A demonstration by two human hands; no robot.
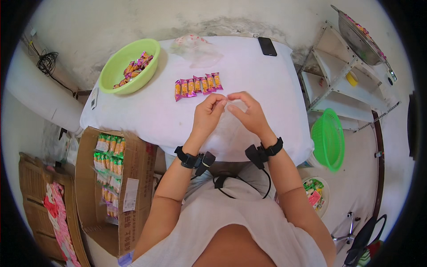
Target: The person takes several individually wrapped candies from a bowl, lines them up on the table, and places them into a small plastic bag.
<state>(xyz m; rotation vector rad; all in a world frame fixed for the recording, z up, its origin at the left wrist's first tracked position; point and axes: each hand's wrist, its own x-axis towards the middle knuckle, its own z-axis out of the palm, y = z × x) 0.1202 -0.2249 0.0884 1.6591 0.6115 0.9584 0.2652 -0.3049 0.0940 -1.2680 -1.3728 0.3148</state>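
Observation:
My left hand has its thumb and fingers pinched on the top edge of a clear plastic bag, which hangs over the near part of the white-covered table. Close beside it, my right hand touches the same edge with a fingertip, its thumb and index finger apart. Just beyond my hands lies a row of several small purple-and-yellow wrapped snacks, side by side. More such snacks lie in a light green plastic basin at the back left. A crumpled clear bag with red print rests behind the row.
A black smartphone lies at the table's back right. A cardboard box of bagged snacks stands at the left. On the right are a metal shelf, a green plastic basket and a bin with wrappers.

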